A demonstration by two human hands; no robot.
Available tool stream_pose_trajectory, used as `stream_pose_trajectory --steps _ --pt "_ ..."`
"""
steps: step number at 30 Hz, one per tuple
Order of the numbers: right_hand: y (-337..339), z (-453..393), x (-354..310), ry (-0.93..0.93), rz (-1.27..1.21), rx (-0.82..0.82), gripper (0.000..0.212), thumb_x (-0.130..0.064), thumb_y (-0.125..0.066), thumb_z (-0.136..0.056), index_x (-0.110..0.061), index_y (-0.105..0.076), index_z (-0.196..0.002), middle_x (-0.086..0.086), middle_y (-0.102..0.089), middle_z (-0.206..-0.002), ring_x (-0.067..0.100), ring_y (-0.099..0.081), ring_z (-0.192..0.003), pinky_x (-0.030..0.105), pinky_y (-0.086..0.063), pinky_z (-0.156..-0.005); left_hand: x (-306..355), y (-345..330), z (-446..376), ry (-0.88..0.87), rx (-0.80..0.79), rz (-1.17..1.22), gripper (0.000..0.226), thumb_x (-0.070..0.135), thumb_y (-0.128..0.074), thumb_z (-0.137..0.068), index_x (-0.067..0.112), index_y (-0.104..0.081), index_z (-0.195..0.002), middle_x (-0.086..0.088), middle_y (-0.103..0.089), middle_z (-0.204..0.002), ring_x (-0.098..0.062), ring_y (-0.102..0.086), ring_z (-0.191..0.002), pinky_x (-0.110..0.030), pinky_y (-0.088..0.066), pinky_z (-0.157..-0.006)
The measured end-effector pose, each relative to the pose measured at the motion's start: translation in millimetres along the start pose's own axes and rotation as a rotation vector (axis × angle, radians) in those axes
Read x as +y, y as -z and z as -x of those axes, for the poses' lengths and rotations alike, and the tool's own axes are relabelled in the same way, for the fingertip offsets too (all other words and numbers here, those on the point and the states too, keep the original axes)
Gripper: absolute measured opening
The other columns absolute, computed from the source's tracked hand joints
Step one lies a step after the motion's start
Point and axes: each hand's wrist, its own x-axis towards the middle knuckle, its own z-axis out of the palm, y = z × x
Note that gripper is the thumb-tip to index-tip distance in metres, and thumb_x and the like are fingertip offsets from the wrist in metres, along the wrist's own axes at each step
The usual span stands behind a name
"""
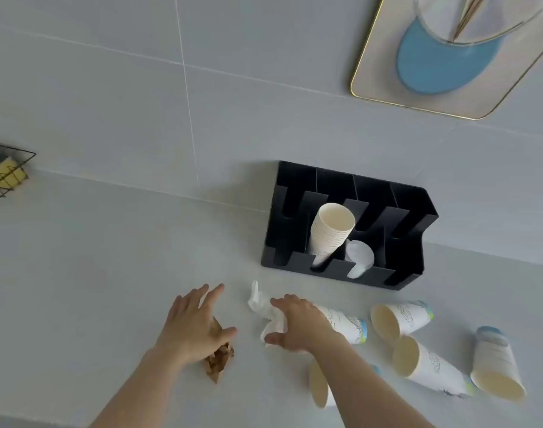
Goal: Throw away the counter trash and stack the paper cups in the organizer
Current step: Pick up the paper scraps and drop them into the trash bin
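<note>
cups (401, 318): blue-green print | writing unreadable | organizer (399, 261): unlabelled

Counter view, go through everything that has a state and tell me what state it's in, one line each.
Left hand: open, over brown crumpled trash.
Right hand: open, on white tissue.
Black organizer: upright, mostly unfilled.
Cup stack: nested, leaning in a slot.
Loose paper cups: on their sides on the counter.
Wire basket: holds a sponge.

Black organizer (393, 267), white tissue (264, 307), brown crumpled wrapper (219, 361), white blue-printed cups (415, 313) with cream insides.
</note>
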Motion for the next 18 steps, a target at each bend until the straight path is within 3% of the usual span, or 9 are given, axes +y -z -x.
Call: stream_pose_trajectory --steps 5,12,15,18 --pt "-16 -16 -9 -0.008 0.104 0.010 0.074 -0.044 -0.070 -0.088 -0.033 -0.032 -0.151 0.001 -0.042 -0.149 0.027 -0.044 -0.136 0.046 -0.030 -0.110 -16 -26 8 -0.031 -0.018 0.026 0.099 0.070 -0.057 -0.081 0.039 -0.002 -0.158 0.002 -0.009 -0.169 -0.020 -0.006 -0.155 -0.042 -0.005 -0.127" --pt "-29 -28 -14 0.032 0.091 0.030 0.086 -0.017 -0.071 -0.091 -0.034 -0.017 -0.156 0.000 -0.008 -0.168 0.026 -0.025 -0.149 0.042 -0.045 -0.104 -27 -48 14 -0.129 -0.013 0.025 0.104 0.059 -0.071 -0.072 0.043 -0.011 -0.156 0.010 -0.016 -0.164 -0.014 -0.015 -0.152 -0.031 -0.005 -0.123" --pt "-41 -34 -11 0.040 0.114 0.007 0.094 -0.009 -0.074 -0.086 -0.035 -0.016 -0.156 0.000 -0.013 -0.167 0.029 -0.036 -0.140 0.042 -0.053 -0.096 -30 -55 14 -0.140 0.009 0.039 0.100 0.052 -0.074 -0.072 0.041 -0.019 -0.155 0.014 -0.020 -0.163 -0.012 -0.022 -0.149 -0.027 -0.011 -0.119" --pt "-55 -37 -9 0.047 0.103 0.045 0.084 -0.003 -0.068 -0.085 -0.031 -0.028 -0.153 0.000 -0.037 -0.154 0.028 -0.044 -0.128 0.042 -0.054 -0.091 -30 -62 14 -0.120 0.020 0.066 0.090 0.044 -0.077 -0.076 0.038 -0.029 -0.152 0.015 -0.024 -0.161 -0.013 -0.035 -0.143 -0.030 -0.029 -0.116"
